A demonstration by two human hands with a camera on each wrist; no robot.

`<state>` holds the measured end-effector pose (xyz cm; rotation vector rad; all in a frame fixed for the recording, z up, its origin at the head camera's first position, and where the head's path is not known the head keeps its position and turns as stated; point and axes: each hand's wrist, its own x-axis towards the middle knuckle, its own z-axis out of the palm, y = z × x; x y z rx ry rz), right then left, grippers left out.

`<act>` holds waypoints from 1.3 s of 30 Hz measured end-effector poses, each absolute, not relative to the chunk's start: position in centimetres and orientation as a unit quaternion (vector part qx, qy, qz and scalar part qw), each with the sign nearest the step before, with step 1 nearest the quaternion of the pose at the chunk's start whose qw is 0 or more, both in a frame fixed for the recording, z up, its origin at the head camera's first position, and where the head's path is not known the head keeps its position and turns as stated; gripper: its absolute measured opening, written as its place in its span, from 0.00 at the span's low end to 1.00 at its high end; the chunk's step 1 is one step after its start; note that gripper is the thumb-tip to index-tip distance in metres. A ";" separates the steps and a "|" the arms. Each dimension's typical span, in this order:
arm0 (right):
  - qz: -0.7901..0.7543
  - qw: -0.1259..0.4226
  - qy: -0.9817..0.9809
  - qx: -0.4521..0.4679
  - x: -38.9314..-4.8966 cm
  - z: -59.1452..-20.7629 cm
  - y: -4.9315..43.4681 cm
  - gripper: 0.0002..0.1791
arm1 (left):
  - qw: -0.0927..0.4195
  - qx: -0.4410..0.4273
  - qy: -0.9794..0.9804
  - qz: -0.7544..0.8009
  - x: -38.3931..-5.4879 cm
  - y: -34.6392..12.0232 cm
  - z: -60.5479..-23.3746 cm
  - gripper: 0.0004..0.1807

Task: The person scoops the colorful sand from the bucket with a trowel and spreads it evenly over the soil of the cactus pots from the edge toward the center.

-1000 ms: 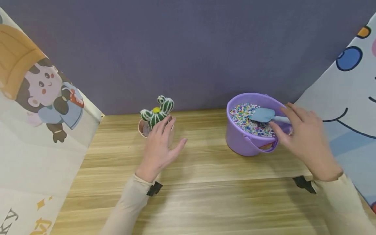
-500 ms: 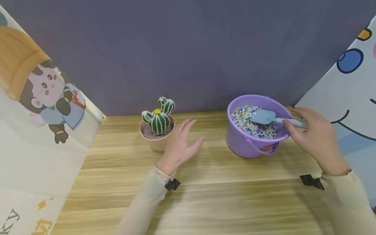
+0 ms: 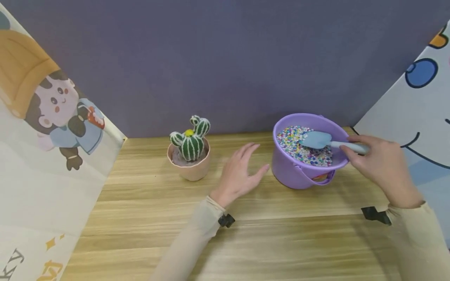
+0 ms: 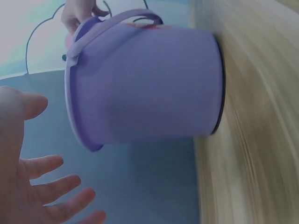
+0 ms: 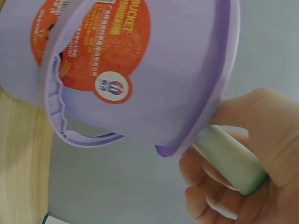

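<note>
A purple bucket [image 3: 293,173] of small multicoloured beads [image 3: 291,141] stands at the right of the table. A light blue hand trowel [image 3: 318,139] lies with its blade on the beads and its pale handle [image 5: 229,158] across the rim. My right hand [image 3: 383,166] grips that handle beside the bucket's right rim, thumb on one side and fingers curled on the other. My left hand [image 3: 240,175] hovers left of the bucket, apart from it, holding nothing; its thumb and fingers are spread in the left wrist view.
A knitted green cactus [image 3: 191,148] sits in a pinkish pot [image 3: 193,171] left of my left hand. The bucket's carrying handle [image 3: 316,181] hangs down at its front. A dark grey panel [image 3: 225,66] rises behind the wooden table [image 3: 140,203], with printed panels at both sides.
My left hand has moved right, away from the cactus pot toward the bucket. My right hand has closed on the trowel handle, which now sticks out farther over the rim.
</note>
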<state>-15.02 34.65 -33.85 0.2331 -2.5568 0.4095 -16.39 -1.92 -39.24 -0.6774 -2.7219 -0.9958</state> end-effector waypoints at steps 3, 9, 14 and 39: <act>0.138 0.256 -0.953 0.089 -15.0 -33.7 34.8 0.18 | 0.083 -0.240 -0.906 -0.340 -16.4 -1.0 -39.4 0.42; 0.137 0.226 -0.961 0.083 -15.1 -33.3 34.8 0.18 | 0.066 -0.246 -0.900 -0.353 -16.5 0.3 -40.0 0.44; 0.136 0.222 -0.962 0.083 -15.2 -33.2 34.8 0.19 | 0.069 -0.246 -0.889 -0.379 -16.8 1.4 -40.3 0.44; 0.159 0.256 -0.949 0.088 -14.6 -32.6 35.5 0.18 | 0.088 -0.223 -0.856 -0.458 -18.3 4.2 -40.7 0.47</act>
